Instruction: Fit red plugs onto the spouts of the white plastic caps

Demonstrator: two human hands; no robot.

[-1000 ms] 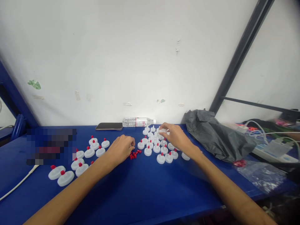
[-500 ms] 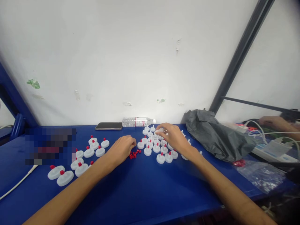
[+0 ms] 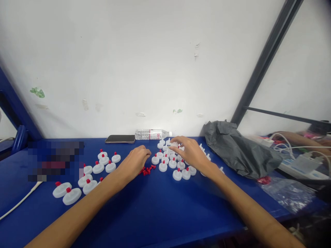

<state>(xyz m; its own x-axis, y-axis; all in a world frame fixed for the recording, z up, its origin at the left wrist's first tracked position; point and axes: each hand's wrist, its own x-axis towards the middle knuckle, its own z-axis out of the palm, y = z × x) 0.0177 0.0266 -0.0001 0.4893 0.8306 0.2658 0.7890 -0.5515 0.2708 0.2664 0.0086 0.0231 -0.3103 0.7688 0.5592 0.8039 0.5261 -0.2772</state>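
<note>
In the head view, the left hand hangs just behind a small loose heap of red tip caps, its fingers curled in toward the thumb; whether a cap is pinched there cannot be told. The right hand arches over the back of a crowded cluster of white spouted lids, thumb and forefinger curved with a gap between their tips (a pale lid shows around there, but whether they grip it cannot be told). Lids at the front of this cluster wear red tips on their spouts, while several at the back and along its right side have plain white ones.

Left of the left forearm stands a second, looser group of red-tipped lids, partly hidden by that arm. Everything rests on a blue tabletop. Along the wall lie a smartphone and a clear plastic bottle on its side. To the right, a dark grey plastic bag slumps near a clear bag; beyond it, another person's arm shows, blurred.
</note>
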